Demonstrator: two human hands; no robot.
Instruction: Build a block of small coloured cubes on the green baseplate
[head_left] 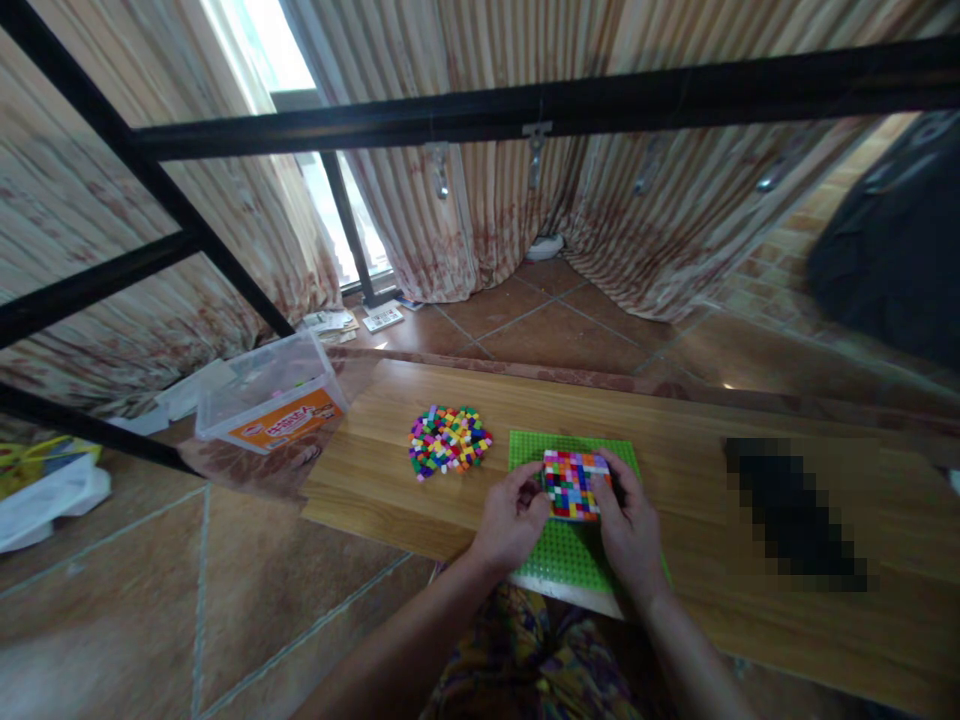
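Note:
A flat block of small multicoloured toy bricks (576, 487) is held over a green studded baseplate (574, 555) on the low wooden table. My right hand (628, 512) grips the block's right side, thumb lying across its top. At the left edge, my left hand (516, 515) is closed, with thumb and fingers against the block; whether a loose brick is also between them is hidden. To the left of the baseplate lies a pile of loose toy bricks (450, 440) in many colours.
The wooden table (360, 480) bears a blurred-out dark object (799, 515) on its right. Beyond its left end, a clear plastic box (262, 385) with an orange label stands on the floor. Black metal bars (360, 130) cross ahead, before striped curtains (465, 220).

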